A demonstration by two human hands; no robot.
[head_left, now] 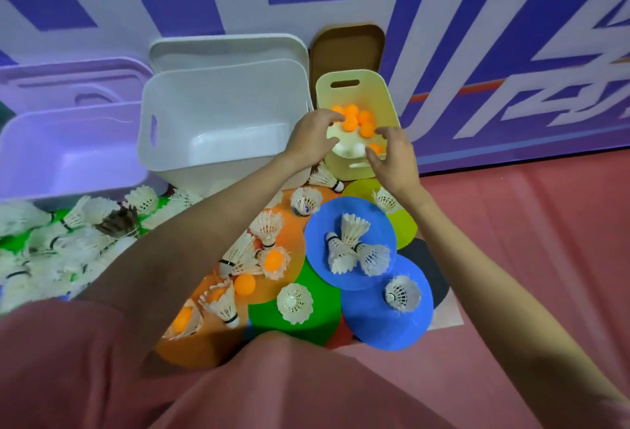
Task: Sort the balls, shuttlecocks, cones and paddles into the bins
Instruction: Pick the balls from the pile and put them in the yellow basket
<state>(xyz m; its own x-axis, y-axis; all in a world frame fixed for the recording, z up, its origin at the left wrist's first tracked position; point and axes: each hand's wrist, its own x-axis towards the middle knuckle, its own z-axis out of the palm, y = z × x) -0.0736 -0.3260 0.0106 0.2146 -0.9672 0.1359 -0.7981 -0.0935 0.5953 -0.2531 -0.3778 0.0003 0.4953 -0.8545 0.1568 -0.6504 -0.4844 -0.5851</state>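
Far left there's a purple bin (68,152) sitting on the floor against the wall, and in front of it a big messy heap of white shuttlecocks (51,241) over something green. Next over is the white bin (218,128), with what looks like its lid leaning behind it. Below that, a spread of flat disc cones on the floor: an orange cone (286,258) with a few shuttlecocks and an orange ball (244,284) on it, a green cone (317,292) with one shuttlecock sitting upright-ish, then two blue cones (371,323) carrying more shuttlecocks, and a yellow-green cone (402,224) just behind those. Both arms reach forward over all this to the small yellow bin (354,87) by the wall, which already has a bunch of orange balls (356,120) and a couple of white ones in it. The left hand (312,140) hovers at the bin's left edge, fingers loosely curled and spread, and I can't see anything in its grip. The right hand (392,152) is at the bin's right edge, fingers spread and relaxed, grip released, an orange ball lying just under its fingertips inside the bin.
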